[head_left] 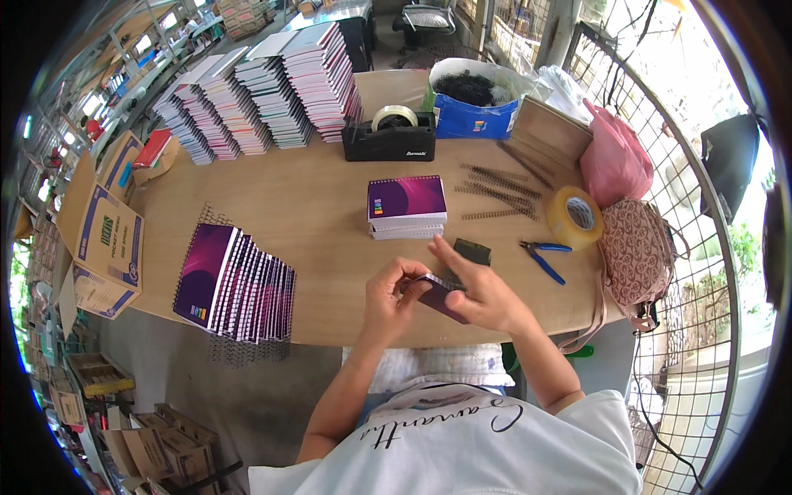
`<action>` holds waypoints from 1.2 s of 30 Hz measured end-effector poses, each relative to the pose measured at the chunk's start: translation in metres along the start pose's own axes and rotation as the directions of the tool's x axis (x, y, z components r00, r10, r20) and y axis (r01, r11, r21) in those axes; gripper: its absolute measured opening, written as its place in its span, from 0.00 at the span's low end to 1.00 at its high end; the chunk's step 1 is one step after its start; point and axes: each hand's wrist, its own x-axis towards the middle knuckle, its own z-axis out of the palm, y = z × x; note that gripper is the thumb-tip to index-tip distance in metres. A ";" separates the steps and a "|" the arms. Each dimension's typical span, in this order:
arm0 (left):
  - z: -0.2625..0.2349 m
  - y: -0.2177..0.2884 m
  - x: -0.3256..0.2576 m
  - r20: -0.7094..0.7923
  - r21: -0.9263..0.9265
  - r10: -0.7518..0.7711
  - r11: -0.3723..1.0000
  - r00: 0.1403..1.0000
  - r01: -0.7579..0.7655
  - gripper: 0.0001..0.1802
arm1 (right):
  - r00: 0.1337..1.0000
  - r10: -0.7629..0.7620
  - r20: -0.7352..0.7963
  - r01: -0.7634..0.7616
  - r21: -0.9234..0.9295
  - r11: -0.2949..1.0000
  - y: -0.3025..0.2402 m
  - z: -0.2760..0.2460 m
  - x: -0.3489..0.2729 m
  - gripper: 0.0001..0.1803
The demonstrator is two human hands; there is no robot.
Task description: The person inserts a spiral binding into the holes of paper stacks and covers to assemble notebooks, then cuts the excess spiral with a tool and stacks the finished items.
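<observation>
A small purple pocket notebook (445, 300) is tilted between my two hands, above the near edge of the table. My left hand (393, 299) pinches its left end, with the fingertips at the bound edge. My right hand (488, 295) grips the other end, thumb on the cover and fingers stretched along the far side. Just beyond the right hand lies a dark green block (473, 251). Farther off sits a short stack of purple notebooks (407, 198) with white page edges. To the left, a long leaning row of purple spiral notebooks (239, 285) reaches the table edge.
Loose wire coils (503, 191), blue-handled pliers (544, 257) and a tape roll (575, 216) lie right. A black tape dispenser (389, 142), a blue box (474, 120) and tall book stacks (322, 82) stand behind. An open carton (103, 239) is left, a patterned bag (635, 252) right.
</observation>
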 end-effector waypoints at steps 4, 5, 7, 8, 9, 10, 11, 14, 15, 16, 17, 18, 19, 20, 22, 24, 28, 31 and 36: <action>-0.012 0.006 0.004 0.005 -0.017 -0.062 0.998 0.998 0.063 0.08 | 0.981 0.154 -0.120 -0.184 -0.300 0.936 0.015 -0.030 -0.003 0.32; -0.015 0.006 0.004 0.034 0.006 -0.060 0.998 0.998 0.060 0.09 | 0.973 0.180 -0.142 -0.229 -0.521 0.822 0.030 -0.037 -0.003 0.29; -0.018 0.003 0.004 0.055 0.029 -0.054 0.998 0.997 0.053 0.08 | 0.973 0.132 -0.190 -0.219 -0.575 0.788 0.068 -0.040 -0.016 0.27; -0.021 -0.002 0.004 0.038 0.037 -0.044 0.998 0.998 0.043 0.06 | 0.973 0.100 -0.207 -0.207 -0.601 0.772 0.080 -0.043 -0.021 0.26; -0.025 -0.006 0.002 0.017 0.045 -0.037 0.998 0.999 0.036 0.05 | 0.964 0.112 -0.243 -0.251 -0.679 0.690 0.071 -0.052 -0.028 0.27; -0.030 -0.008 -0.001 0.000 0.070 -0.044 0.997 0.999 0.044 0.05 | 0.954 0.115 -0.278 -0.290 -0.745 0.600 0.062 -0.062 -0.036 0.28; -0.033 -0.010 -0.002 -0.008 0.094 -0.050 0.994 0.999 0.051 0.05 | 0.932 0.178 -0.315 -0.359 -0.743 0.565 0.068 -0.066 -0.049 0.28; -0.036 -0.010 -0.002 0.000 0.095 -0.107 0.990 0.994 0.106 0.05 | 0.896 0.221 -0.386 -0.445 -0.759 0.476 0.091 -0.080 -0.092 0.28; -0.035 -0.010 -0.001 0.007 0.089 -0.131 0.988 0.991 0.130 0.05 | 0.916 0.136 -0.377 -0.393 -0.782 0.484 0.104 -0.082 -0.103 0.29; -0.034 -0.009 -0.001 0.017 0.073 -0.166 0.984 0.986 0.164 0.05 | 0.931 0.055 -0.360 -0.341 -0.808 0.480 0.107 -0.084 -0.107 0.30; -0.033 -0.006 -0.001 0.028 0.056 -0.200 0.978 0.979 0.199 0.06 | 0.938 0.019 -0.346 -0.314 -0.827 0.466 0.109 -0.086 -0.111 0.29; -0.032 -0.003 0.001 0.040 0.042 -0.231 0.972 0.972 0.229 0.07 | 0.943 -0.021 -0.331 -0.287 -0.845 0.450 0.106 -0.087 -0.110 0.28; -0.031 -0.002 0.001 0.057 0.093 -0.196 0.977 0.979 0.191 0.06 | 0.947 -0.060 -0.315 -0.260 -0.863 0.433 0.102 -0.089 -0.109 0.27; -0.031 0.000 0.002 0.074 0.143 -0.163 0.978 0.984 0.151 0.06 | 0.942 -0.088 -0.324 -0.235 -0.825 0.514 0.098 -0.088 -0.107 0.26; -0.028 0.000 0.003 0.091 0.168 -0.140 0.978 0.986 0.124 0.06 | 0.927 -0.145 -0.346 -0.169 -0.730 0.662 0.077 -0.082 -0.088 0.26; -0.025 0.000 0.002 0.091 0.116 -0.177 0.979 0.980 0.166 0.06 | 0.947 -0.192 -0.259 -0.040 -0.686 0.726 0.041 -0.073 -0.058 0.25; -0.024 0.006 0.002 0.085 0.117 -0.166 0.981 0.982 0.156 0.06 | 0.920 -0.390 -0.045 0.261 -0.671 0.694 -0.009 -0.059 -0.008 0.24; -0.023 0.010 0.001 0.054 0.109 -0.157 0.983 0.986 0.150 0.06 | 0.784 -0.585 0.208 0.485 -0.794 0.367 -0.038 -0.053 0.018 0.22; -0.027 0.024 0.002 0.060 0.200 -0.181 0.966 0.982 0.166 0.07 | 0.621 -0.660 0.424 0.594 -0.803 0.044 -0.042 -0.049 0.038 0.19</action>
